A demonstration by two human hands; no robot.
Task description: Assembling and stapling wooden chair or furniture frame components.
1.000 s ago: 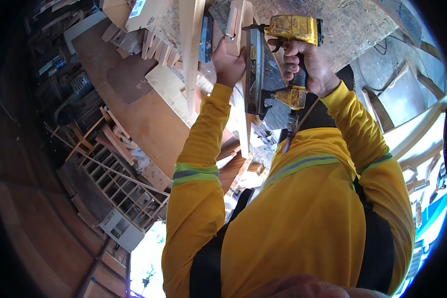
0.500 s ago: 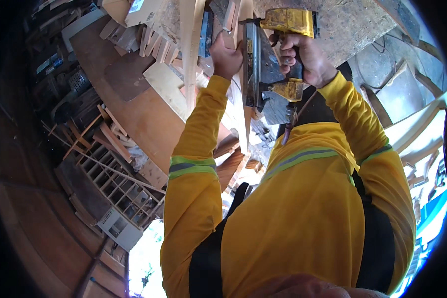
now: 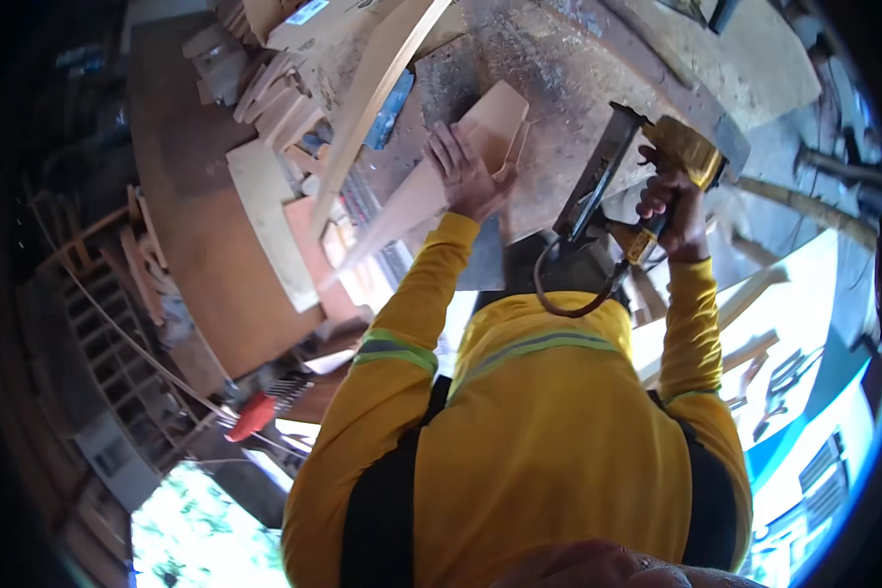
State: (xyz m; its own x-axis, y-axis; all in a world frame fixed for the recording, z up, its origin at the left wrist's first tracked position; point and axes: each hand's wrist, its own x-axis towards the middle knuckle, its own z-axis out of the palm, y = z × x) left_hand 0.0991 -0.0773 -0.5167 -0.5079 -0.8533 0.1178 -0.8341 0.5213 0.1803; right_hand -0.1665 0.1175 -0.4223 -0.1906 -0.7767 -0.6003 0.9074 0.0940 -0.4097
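A tapered piece of pale wood (image 3: 498, 116) lies slantwise on the worktable (image 3: 573, 108), its narrow end toward the lower left. My left hand (image 3: 468, 181) rests on it with fingers stretched out and thumb apart. In my right hand (image 3: 678, 201) is a yellow and black nail gun (image 3: 689, 152), gripped by its handle. The gun is held off to the right, apart from the wood, with its long dark magazine slanting down and left. A brown air hose (image 3: 580, 312) loops from the handle's base in front of my waist.
A long wooden strip (image 3: 367, 108) stands left of my hand, beside a blue object (image 3: 390, 110). Stacked wood pieces (image 3: 289, 113) and a brown sheet (image 3: 206, 284) lie farther left. A red-handled tool (image 3: 253, 416) is at lower left. Timber (image 3: 804, 211) lies at right.
The nail gun has moved right, away from the wood, and tilted. My left hand has gone from closed round the wood to lying spread on it. The wood now slants.
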